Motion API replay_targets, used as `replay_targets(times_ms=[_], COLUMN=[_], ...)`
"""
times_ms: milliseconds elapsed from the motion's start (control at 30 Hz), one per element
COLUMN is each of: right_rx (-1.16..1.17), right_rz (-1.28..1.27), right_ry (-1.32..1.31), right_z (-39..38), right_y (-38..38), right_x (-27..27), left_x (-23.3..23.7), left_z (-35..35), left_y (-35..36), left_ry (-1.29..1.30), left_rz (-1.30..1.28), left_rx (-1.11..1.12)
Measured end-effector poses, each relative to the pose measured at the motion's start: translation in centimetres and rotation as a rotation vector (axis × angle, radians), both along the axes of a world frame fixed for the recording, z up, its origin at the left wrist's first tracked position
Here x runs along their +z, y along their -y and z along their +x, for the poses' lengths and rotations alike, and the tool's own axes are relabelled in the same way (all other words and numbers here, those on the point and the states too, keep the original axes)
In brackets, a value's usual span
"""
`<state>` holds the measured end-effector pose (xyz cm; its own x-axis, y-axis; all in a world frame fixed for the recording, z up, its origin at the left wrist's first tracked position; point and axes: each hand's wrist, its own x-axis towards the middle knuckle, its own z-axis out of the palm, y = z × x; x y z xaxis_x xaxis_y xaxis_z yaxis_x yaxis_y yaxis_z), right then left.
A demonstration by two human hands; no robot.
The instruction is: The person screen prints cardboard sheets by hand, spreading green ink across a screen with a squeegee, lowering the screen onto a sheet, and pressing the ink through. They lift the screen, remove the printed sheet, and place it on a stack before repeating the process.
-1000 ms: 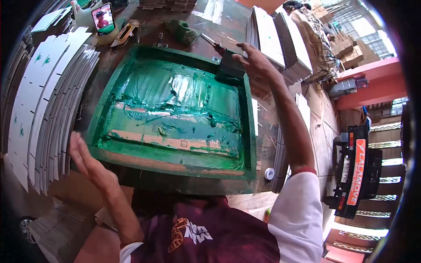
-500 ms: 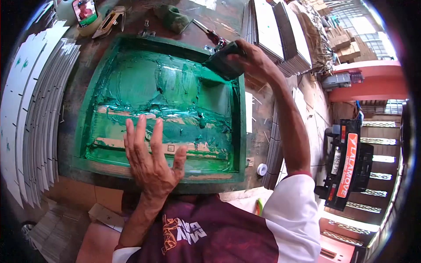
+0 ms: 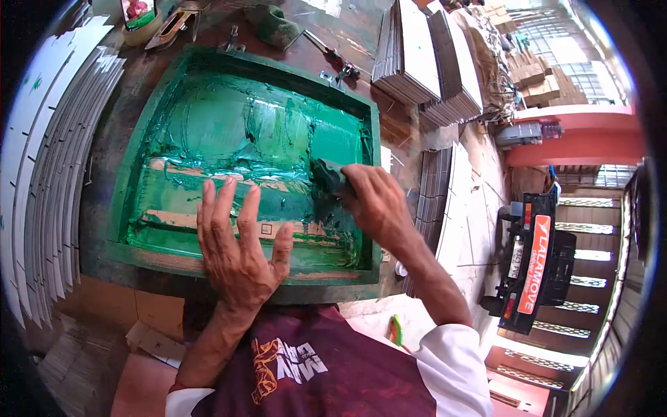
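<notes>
Squeegee (image 3: 329, 182) in right hand (image 3: 379, 208)

The screen frame (image 3: 174, 262) is wood, its green coating worn to bare brown grain along the near rail. Inside the screen frame, the ink (image 3: 278, 128) is wet, glossy and green, smooth in the upper area and ridged across the middle; the tape strip (image 3: 170, 219) is brown, smooth and smeared. Beyond the screen frame, the hinge clamp (image 3: 231, 45) is metal with a dull, stained finish, and the rag (image 3: 280, 31) is matt, crumpled green cloth. Left of the screen frame, the board stack (image 3: 62, 146) is cardboard, white-faced, with rough grey edges. The bench (image 3: 114, 132) is dark, scuffed and stained.
</notes>
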<state>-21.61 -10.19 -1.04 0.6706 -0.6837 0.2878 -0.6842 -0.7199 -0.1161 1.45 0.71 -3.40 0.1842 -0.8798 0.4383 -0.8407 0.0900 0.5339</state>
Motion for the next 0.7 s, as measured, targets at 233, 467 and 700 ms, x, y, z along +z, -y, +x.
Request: replay_targets(times_ms=[233,467,700], right_rx=[-0.075,0.045,0.077], right_rz=[0.234,0.171,0.102], right_ry=[0.097,0.054,-0.016], right_z=[-1.2,-1.1,-0.6], right_y=[11.1,12.3,3.5], right_x=[2.0,0.2,0.5], left_x=[-0.1,-0.1,0.0], left_z=[0.1,0.0,0.1], left_y=[-0.2,-0.1,0.0], left_ry=[-0.002,-0.008,-0.011], left_rz=[-0.003,0.011,-0.001], left_rx=[-0.012,0.000,0.003])
